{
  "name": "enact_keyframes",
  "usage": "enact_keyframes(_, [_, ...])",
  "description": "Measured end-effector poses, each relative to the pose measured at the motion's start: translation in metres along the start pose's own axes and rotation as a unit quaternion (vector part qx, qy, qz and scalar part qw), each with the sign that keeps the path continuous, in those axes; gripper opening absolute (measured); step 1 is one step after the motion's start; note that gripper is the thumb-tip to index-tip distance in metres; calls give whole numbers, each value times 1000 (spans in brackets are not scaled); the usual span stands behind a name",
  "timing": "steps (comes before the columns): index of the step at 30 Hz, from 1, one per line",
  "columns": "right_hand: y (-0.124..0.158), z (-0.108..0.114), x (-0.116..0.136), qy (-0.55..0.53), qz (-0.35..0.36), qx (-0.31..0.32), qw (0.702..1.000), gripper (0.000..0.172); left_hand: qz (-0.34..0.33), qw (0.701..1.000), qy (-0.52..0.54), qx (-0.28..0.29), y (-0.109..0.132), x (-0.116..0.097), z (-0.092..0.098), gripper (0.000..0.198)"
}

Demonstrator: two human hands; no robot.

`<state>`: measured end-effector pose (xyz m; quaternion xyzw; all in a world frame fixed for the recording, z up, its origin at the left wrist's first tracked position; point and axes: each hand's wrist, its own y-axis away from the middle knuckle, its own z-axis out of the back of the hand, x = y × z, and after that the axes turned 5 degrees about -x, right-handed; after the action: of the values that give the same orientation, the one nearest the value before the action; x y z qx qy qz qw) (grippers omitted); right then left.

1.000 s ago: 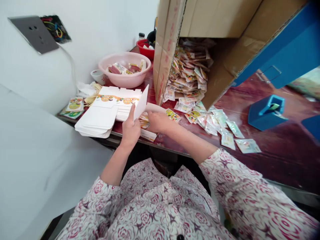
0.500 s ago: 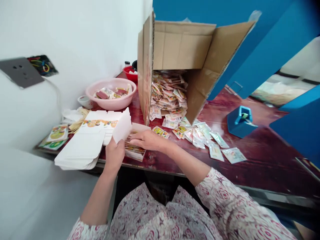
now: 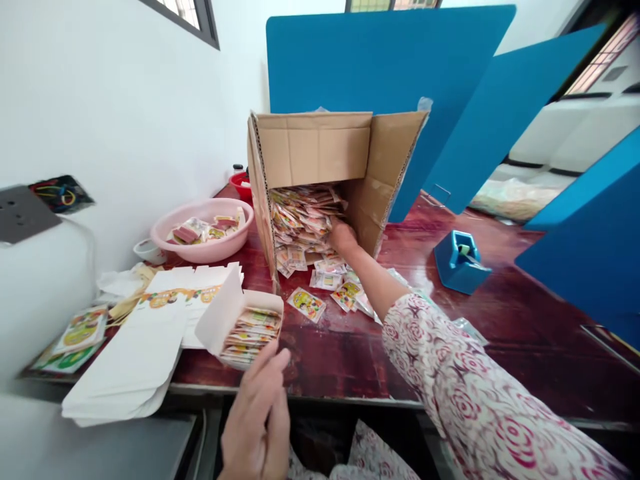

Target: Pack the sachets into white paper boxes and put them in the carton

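Observation:
My left hand [image 3: 256, 419] hovers at the table's front edge with its fingers stretched out and empty. Its fingertips are just below a small white box [image 3: 220, 317], which stands with its lid flap up and is filled with stacked sachets [image 3: 250, 328]. My right hand [image 3: 343, 237] reaches into the mouth of a big cardboard carton [image 3: 310, 147] lying on its side. It rests on the carton's pile of colourful sachets [image 3: 300, 220], which hides the fingers. Loose sachets [image 3: 306, 301] lie spilled in front of the carton.
A stack of flat white box blanks [image 3: 135, 360] lies left of the small box. A pink bowl [image 3: 165, 237], a white cup [image 3: 149, 251] and a red bowl [image 3: 240, 185] stand behind. A blue tape dispenser [image 3: 457, 263] sits right on the red-brown table [image 3: 500, 347]. Blue partitions [image 3: 380, 60] stand at the back.
My right hand left the small box and went forward into the carton. My left hand let go of the box flap and dropped toward me. The view tilted up.

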<state>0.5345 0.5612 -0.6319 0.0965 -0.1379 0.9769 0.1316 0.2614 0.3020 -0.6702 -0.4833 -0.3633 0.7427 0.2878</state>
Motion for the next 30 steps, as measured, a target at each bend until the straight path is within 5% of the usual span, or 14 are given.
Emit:
enact_keyframes(3, [17,1,5,14,-12,-1,1000,50,59,996,45,46,9,12,-27,53])
enact_keyframes(7, [72,-2,9,39,19,13,999,45,254,954,117,110,14,33,-63,43])
enact_keyframes(10, [112,-11,4,-17,66,46,997,44,372,906,158,123,11,50,-88,58])
enact_keyframes(13, [138,-21,-9,-164,117,77,977,31,421,884,156,131,10,63,-105,72])
enact_keyframes(20, [172,-24,-38,-457,87,30,885,21,359,916,73,166,17,70,-104,65])
enact_keyframes(24, [186,-16,-46,-525,61,59,847,24,273,939,-5,207,17,64,-99,36])
enact_keyframes(27, [196,-11,-50,-549,-5,38,835,30,239,959,-45,148,17,57,-96,24])
enact_keyframes(30, [212,-11,-52,-572,-55,40,818,34,249,965,-19,82,19,51,-96,45])
